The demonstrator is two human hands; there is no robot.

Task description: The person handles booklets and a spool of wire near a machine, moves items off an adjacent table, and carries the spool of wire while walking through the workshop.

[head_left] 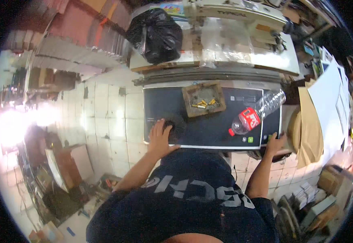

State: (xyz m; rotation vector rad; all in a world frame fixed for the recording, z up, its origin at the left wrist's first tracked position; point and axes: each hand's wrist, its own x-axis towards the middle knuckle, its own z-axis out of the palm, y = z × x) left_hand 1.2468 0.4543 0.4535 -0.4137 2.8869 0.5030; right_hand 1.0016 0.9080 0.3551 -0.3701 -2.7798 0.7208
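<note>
A dark printed sheet (pixel 221 133) with a white border lies across the work surface in front of me. My left hand (pixel 159 138) rests on its left part, fingers spread, beside a dark round patch or object that is too dim to make out. At the near right corner, my right hand (pixel 275 144) closes on the edge of a second dark strip of sheet (pixel 271 125), which shows past the first one's white edge. A wooden ashtray box (pixel 189 106) with cigarette butts sits on the sheet. Right of it lies a clear plastic bottle (pixel 267 103) with red cap and label.
Behind the sheet stands a white sewing machine (pixel 237 14) on its table, with a tied black plastic bag (pixel 156 36) at its left. Brown paper (pixel 308 133) and white sheets (pixel 330 97) hang at the right. Stacked material (pixel 83 36) fills the far left; boxes (pixel 330 182) crowd the right floor.
</note>
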